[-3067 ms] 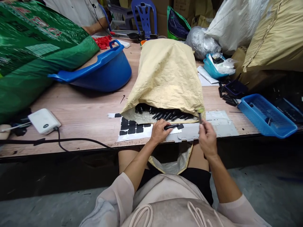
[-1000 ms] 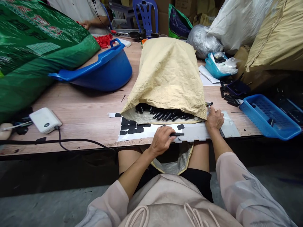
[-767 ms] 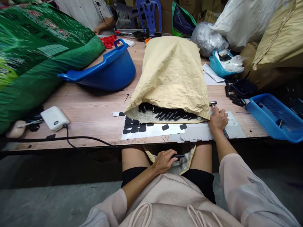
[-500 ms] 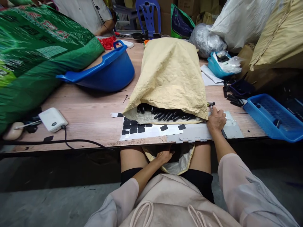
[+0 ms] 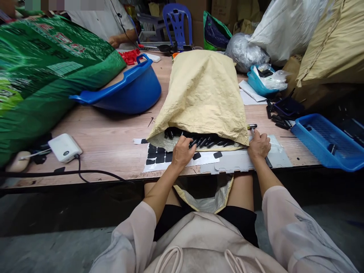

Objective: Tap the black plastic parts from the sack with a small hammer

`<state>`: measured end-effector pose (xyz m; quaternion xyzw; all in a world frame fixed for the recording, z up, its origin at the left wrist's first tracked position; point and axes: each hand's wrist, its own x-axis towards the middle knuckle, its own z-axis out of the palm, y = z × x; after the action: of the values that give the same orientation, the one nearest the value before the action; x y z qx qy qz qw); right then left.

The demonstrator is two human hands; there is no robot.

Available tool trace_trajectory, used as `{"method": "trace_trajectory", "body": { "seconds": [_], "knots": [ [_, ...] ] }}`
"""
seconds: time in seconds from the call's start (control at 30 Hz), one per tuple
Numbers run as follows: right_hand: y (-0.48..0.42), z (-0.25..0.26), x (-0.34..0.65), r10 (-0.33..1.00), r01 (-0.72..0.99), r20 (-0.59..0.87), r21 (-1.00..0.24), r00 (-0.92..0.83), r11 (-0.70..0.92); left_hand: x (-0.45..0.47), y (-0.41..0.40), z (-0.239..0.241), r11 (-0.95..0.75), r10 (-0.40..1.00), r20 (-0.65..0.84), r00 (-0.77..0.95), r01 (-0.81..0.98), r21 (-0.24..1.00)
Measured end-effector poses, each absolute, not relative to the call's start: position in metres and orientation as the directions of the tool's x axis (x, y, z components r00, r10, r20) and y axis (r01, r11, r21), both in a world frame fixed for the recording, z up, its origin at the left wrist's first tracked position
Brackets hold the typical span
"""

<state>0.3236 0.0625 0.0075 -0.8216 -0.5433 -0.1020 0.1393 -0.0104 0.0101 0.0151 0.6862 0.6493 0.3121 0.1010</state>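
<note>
A yellow-brown woven sack (image 5: pixel 206 91) lies on the table with its mouth facing me, full of slim black pieces (image 5: pixel 209 141). My left hand (image 5: pixel 182 151) is at that mouth, its fingers apart and touching the nearest pieces; its fingertips are partly hidden among them. To the right of the sack, my right hand (image 5: pixel 259 145) is closed around a small hammer (image 5: pixel 252 126), whose head shows beyond my fingers and whose dark handle end sticks out below. Under the table edge, a second sack (image 5: pixel 209 204) hangs open between my legs. A white sheet with black stickers (image 5: pixel 159 156) lies before the full sack.
A blue basin (image 5: pixel 127 93) and a large green bag (image 5: pixel 57 68) stand to the left, near a white box with a cable (image 5: pixel 65 147). At right are a blue basket (image 5: pixel 327 142) and a small teal basket (image 5: pixel 261 81). Another person's hand (image 5: pixel 115 41) shows at the back.
My left hand has come up from the open sack in my lap to the mouth of the sack on the table. My right hand stays on the hammer in nearly the same place.
</note>
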Motion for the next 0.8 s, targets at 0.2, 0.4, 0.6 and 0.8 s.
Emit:
{"method": "trace_trajectory", "body": {
  "seconds": [0.2, 0.4, 0.6, 0.8],
  "knots": [
    [0.063, 0.006, 0.324, 0.859, 0.923, 0.338, -0.125, 0.384, -0.364, -0.016, 0.011, -0.002, -0.074, 0.974, 0.219, -0.061, 0.826, 0.559],
    [0.064, 0.005, 0.326, 0.861, 0.924, 0.335, -0.118, 0.382, -0.364, -0.031, -0.01, 0.018, 0.004, 0.968, 0.135, -0.212, 0.551, 0.834],
    [0.064, 0.005, 0.325, 0.852, 0.92, 0.349, -0.12, 0.391, -0.373, -0.011, -0.033, 0.038, 0.303, 0.951, -0.306, 0.048, -0.345, 0.888],
    [0.063, 0.007, 0.324, 0.861, 0.92, 0.327, -0.109, 0.39, -0.376, 0.007, -0.039, 0.041, 0.42, 0.906, -0.359, 0.223, -0.57, 0.707]
  ]
}}
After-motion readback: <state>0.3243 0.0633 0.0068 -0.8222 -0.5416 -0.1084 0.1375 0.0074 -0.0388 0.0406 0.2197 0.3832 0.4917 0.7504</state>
